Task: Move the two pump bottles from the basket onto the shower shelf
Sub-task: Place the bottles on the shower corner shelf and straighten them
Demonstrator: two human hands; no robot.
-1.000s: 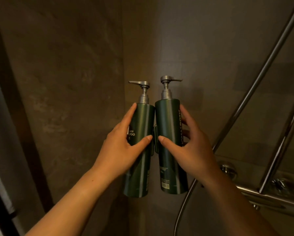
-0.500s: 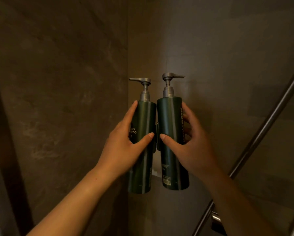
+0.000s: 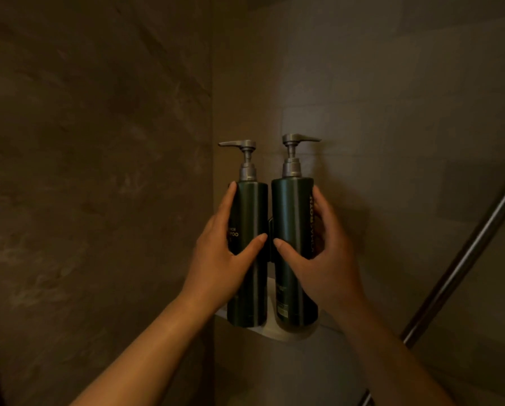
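Standing bottles [image 3: 249,259] on corner shelf [image 3: 274,332]

**Bare forearms and hands, nothing worn**

Two forearms are seen entering from the lower edge, at about 7 and 5 o'clock. No sleeve is seen on either; both are bare to the frame edge. The left hand [image 3: 222,260] and right hand [image 3: 323,259] are ungloved. No rings, watch or bracelet are visible. Fingernails are kept short and unpainted.
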